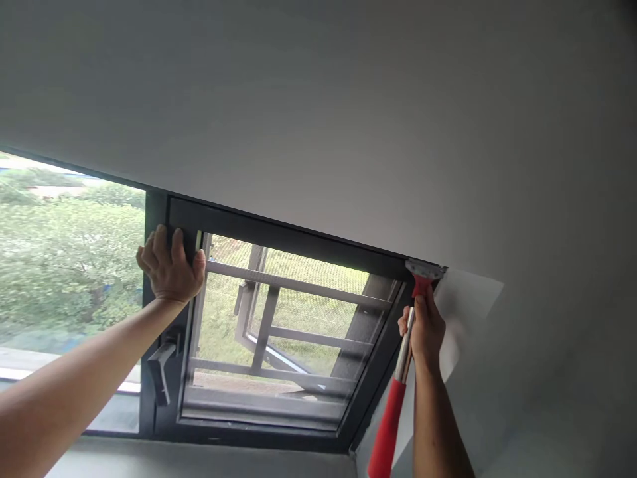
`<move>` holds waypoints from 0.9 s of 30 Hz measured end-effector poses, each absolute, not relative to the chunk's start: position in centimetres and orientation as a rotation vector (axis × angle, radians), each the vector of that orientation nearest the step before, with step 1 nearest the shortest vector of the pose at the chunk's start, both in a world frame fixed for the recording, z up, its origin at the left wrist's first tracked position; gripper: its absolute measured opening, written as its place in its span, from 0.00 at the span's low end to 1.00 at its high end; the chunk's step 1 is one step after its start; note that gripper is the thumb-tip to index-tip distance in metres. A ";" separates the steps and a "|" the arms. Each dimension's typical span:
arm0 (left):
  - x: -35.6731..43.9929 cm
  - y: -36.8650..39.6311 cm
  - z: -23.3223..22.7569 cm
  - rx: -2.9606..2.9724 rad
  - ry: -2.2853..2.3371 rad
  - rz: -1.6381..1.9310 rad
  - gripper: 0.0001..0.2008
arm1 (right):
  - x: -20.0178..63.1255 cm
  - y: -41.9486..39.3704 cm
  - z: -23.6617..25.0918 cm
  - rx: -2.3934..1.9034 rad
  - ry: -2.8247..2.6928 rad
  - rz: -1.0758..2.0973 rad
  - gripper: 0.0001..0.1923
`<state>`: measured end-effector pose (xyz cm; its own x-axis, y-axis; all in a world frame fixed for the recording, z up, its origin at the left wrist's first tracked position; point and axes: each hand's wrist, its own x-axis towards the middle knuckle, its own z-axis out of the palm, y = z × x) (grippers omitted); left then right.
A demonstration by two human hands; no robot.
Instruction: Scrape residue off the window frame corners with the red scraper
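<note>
My left hand (172, 269) lies with spread fingers against the dark window frame (288, 226), at its upper left part. Over at the upper right corner, my right hand (425, 328) is closed round the neck of a long-handled scraper (388, 425). The scraper has a red head, a metal shaft and a red grip, whose lower end runs out of view. Its pale blade end touches or nearly touches the frame's corner, where frame, ceiling and wall meet. Part of the shaft is hidden by my fingers.
A window handle (160, 372) sticks out below my left hand. Bars and a mesh screen (308, 332) fill the window opening. To the left is a glass pane (74, 279) with trees outside. The pale ceiling (298, 119) slopes across overhead, and a wall (537, 385) stands at the right.
</note>
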<state>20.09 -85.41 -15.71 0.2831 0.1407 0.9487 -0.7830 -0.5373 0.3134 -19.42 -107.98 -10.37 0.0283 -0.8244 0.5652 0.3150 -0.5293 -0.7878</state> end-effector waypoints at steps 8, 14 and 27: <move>20.1 -85.4 -15.7 1.700 -0.598 1.386 0.31 | -18.7 -108.1 -10.9 -1.429 0.539 -1.706 0.35; 20.0 -85.4 -15.7 1.690 -0.608 1.380 0.31 | -19.5 -109.2 -10.0 -1.441 0.525 -1.690 0.36; 20.1 -85.4 -15.6 1.720 -0.575 1.426 0.31 | -20.5 -109.1 -9.1 -1.447 0.497 -1.620 0.35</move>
